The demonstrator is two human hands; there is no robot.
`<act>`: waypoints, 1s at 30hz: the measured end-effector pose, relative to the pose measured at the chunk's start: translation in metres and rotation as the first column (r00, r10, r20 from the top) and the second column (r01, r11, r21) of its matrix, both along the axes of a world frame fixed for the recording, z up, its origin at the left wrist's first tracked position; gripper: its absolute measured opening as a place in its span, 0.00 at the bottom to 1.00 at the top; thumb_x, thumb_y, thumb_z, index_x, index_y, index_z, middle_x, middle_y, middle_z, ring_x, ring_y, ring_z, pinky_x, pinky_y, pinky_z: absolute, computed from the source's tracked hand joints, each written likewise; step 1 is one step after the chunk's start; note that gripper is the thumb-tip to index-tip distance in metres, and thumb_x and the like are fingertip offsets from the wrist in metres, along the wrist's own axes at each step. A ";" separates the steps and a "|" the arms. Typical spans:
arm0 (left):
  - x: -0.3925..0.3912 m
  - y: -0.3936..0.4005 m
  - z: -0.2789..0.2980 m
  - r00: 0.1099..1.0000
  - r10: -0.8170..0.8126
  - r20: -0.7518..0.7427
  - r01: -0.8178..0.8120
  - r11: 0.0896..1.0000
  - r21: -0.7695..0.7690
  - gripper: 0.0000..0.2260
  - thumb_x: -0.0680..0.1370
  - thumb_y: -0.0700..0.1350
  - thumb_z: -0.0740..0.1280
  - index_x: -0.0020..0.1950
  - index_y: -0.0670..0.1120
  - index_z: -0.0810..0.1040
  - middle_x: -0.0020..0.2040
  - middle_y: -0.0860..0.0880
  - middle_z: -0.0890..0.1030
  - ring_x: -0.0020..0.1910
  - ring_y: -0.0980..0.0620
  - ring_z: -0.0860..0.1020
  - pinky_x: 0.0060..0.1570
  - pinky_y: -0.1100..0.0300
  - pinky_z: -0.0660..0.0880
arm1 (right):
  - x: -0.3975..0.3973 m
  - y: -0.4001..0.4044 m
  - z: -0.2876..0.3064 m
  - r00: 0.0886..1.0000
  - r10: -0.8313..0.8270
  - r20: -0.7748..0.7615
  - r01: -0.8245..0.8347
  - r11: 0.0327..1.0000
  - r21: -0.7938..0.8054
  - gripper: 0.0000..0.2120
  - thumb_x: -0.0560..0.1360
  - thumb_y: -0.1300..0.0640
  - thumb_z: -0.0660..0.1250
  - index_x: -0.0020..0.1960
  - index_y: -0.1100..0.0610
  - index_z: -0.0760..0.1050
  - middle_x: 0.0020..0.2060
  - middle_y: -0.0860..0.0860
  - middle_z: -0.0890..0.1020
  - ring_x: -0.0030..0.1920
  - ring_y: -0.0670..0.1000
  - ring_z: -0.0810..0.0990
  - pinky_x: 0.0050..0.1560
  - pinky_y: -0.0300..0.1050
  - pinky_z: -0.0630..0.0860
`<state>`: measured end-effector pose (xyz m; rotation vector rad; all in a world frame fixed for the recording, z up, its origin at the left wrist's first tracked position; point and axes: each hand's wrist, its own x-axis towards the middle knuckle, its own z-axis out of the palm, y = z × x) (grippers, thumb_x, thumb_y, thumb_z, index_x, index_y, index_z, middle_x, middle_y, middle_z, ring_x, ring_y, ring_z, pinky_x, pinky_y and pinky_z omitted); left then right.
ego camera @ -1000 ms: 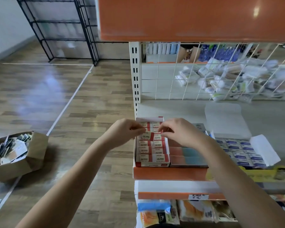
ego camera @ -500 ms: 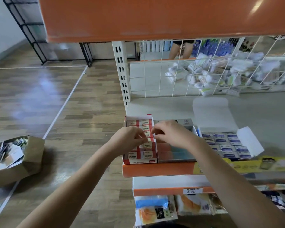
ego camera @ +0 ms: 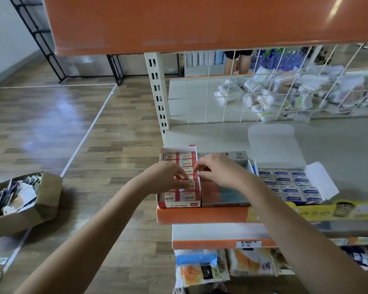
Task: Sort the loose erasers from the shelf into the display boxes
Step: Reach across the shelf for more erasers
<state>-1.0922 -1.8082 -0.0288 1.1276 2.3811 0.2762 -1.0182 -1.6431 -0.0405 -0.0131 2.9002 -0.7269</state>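
Wood-plank flooring (ego camera: 51,128) marked with white tape lines stretches away to the left of a store shelf (ego camera: 200,215) with an orange front edge, where a person sorts stock under an orange upper shelf (ego camera: 200,22). Both hands meet over a red-and-white display box (ego camera: 179,203) at the shelf's left front corner, filled with rows of red-sleeved erasers (ego camera: 187,155) marked 2B. The left hand (ego camera: 166,177) curls its fingers down onto the middle rows, fingertips pinching the edge of one eraser (ego camera: 188,185) lying slightly raised above its neighbours; the right hand (ego camera: 221,172) pinches at the same row from the other side, thumb and forefinger pressed together at the box's right wall. Just beside it on the right stands a grey display box (ego camera: 225,200) holding pink and blue-green erasers, partly hidden by the right hand. Further right sits an open white box (ego camera: 319,177) of blue-labelled erasers (ego camera: 285,179), its lid folded back. Behind, a white wire grid (ego camera: 221,92) screens a heap of packaged goods (ego camera: 295,90). On the floor at left, a cardboard box (ego camera: 40,209) holds mixed items. Bagged snacks (ego camera: 200,270) hang below the shelf.
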 end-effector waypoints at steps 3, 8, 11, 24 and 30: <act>-0.006 0.002 0.002 0.997 0.022 0.072 -0.025 0.999 0.041 0.12 0.75 0.51 0.68 0.56 0.49 0.81 0.53 0.53 0.82 0.40 0.64 0.75 0.39 0.71 0.69 | 0.000 0.000 0.000 1.000 -0.003 0.007 0.003 1.000 -0.020 0.09 0.78 0.55 0.63 0.57 0.52 0.78 0.53 0.48 0.80 0.50 0.46 0.77 0.52 0.39 0.73; -0.011 -0.001 0.004 0.986 0.075 0.148 -0.095 0.987 0.131 0.08 0.73 0.50 0.71 0.51 0.51 0.83 0.48 0.56 0.83 0.43 0.65 0.78 0.48 0.67 0.74 | 0.000 0.001 0.000 1.000 -0.009 0.014 0.010 0.999 -0.034 0.09 0.78 0.54 0.64 0.57 0.52 0.78 0.53 0.48 0.80 0.50 0.45 0.77 0.53 0.40 0.73; -0.010 0.001 0.002 0.986 0.073 0.153 -0.090 0.990 0.108 0.08 0.72 0.50 0.72 0.50 0.52 0.83 0.47 0.58 0.83 0.44 0.65 0.78 0.48 0.69 0.73 | -0.001 0.000 0.000 1.000 -0.007 0.015 0.007 0.999 -0.036 0.09 0.77 0.54 0.64 0.57 0.52 0.77 0.53 0.48 0.80 0.50 0.46 0.78 0.53 0.40 0.74; -0.003 0.010 0.001 1.000 0.011 -0.023 -0.013 0.998 -0.059 0.09 0.75 0.51 0.69 0.53 0.50 0.81 0.50 0.54 0.82 0.44 0.59 0.76 0.46 0.64 0.72 | -0.004 0.004 -0.001 1.000 0.019 0.009 -0.018 0.999 -0.038 0.09 0.77 0.55 0.64 0.57 0.53 0.77 0.52 0.49 0.80 0.47 0.44 0.76 0.47 0.36 0.70; -0.010 0.032 0.021 0.973 -0.056 -0.224 0.061 0.998 0.018 0.12 0.77 0.55 0.64 0.54 0.50 0.80 0.50 0.54 0.82 0.45 0.57 0.78 0.47 0.61 0.77 | 0.007 0.013 0.013 0.995 -0.032 -0.096 0.033 0.999 0.009 0.10 0.77 0.57 0.64 0.57 0.53 0.77 0.52 0.49 0.80 0.49 0.46 0.77 0.49 0.40 0.71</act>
